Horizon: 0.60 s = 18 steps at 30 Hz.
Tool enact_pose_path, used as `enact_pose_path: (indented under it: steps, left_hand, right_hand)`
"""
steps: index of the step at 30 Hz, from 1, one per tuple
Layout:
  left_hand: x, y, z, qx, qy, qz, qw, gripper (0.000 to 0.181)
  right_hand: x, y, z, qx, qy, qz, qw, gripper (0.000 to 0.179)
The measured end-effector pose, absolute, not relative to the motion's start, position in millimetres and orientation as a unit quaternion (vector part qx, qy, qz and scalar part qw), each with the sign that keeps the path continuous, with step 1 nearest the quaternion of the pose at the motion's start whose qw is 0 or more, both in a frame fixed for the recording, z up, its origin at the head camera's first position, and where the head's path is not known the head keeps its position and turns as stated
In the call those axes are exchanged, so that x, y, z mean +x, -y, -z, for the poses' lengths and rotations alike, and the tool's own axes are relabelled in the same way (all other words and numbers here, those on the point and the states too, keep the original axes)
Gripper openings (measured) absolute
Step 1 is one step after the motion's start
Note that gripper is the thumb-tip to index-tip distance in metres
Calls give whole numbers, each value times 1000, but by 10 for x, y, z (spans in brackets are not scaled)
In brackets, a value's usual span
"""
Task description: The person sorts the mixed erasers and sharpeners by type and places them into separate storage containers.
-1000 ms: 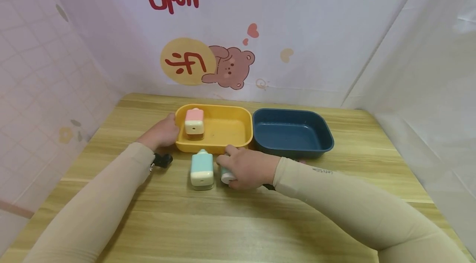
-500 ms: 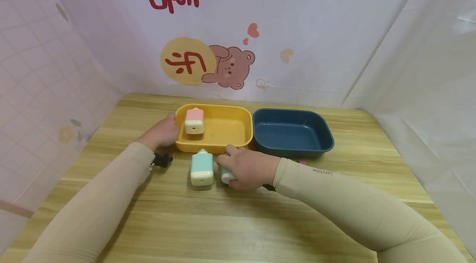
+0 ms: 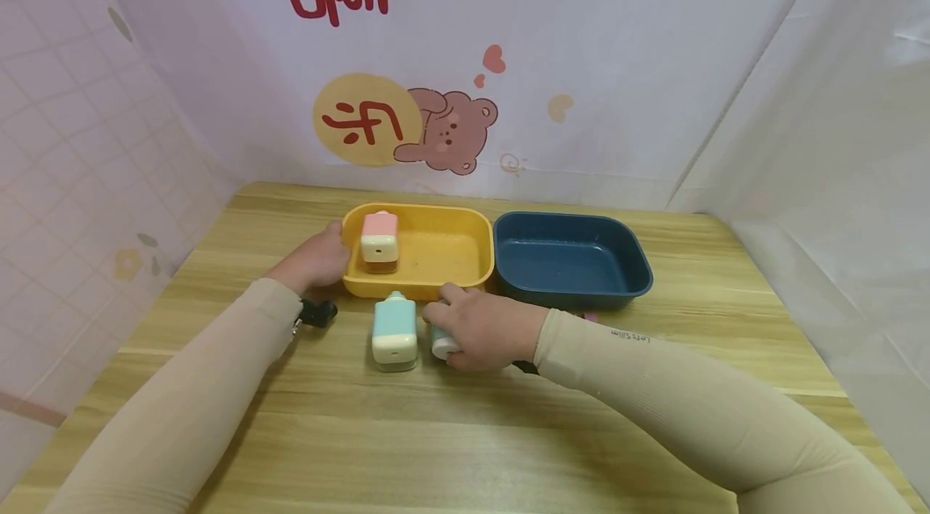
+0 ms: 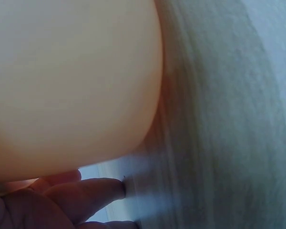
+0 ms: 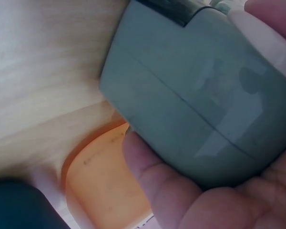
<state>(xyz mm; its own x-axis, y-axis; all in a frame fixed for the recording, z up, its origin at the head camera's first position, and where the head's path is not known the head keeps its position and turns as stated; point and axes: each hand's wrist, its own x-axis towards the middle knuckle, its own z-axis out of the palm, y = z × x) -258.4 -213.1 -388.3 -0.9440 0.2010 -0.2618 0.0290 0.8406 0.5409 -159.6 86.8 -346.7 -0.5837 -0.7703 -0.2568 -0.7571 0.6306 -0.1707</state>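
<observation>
- Yellow tray (image 3: 443, 256) is on the counter (image 3: 465, 449), so I'll place everything off that.
- Left hand (image 3: 318, 257) is right up against the tray's left end. From the left wrist view the fingers look pretty much straight, running along beside the tray's outer wall, not wrapped round anything.
- Right hand (image 3: 492, 330) is just in front of the tray's right half, fingers curled round a green item (image 5: 190, 95) and gripping it. Its white end pokes out of the grip, and there's a seam line down its body.
- Pink box (image 3: 380, 241) sits inside the tray, over by the left end. Cream front with a small dark hole.
- Teal box (image 3: 395, 332) is on the counter in front of the tray, little knob end towards it. Also cream at the front.
- Blue tray (image 3: 563, 265) is just beside the yellow tray's right end.
- Cartoon bear (image 3: 459, 131) on the backdrop behind the tray.
</observation>
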Motion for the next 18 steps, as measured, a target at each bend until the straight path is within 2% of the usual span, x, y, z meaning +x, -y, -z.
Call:
enact_pose_path:
  steps: [18]
  left_hand:
    - [-2597, 2126, 3822, 56, -944, -280, 163, 57]
  right_hand:
    - [-1607, -846, 3415, -431, -888, 23, 156, 56]
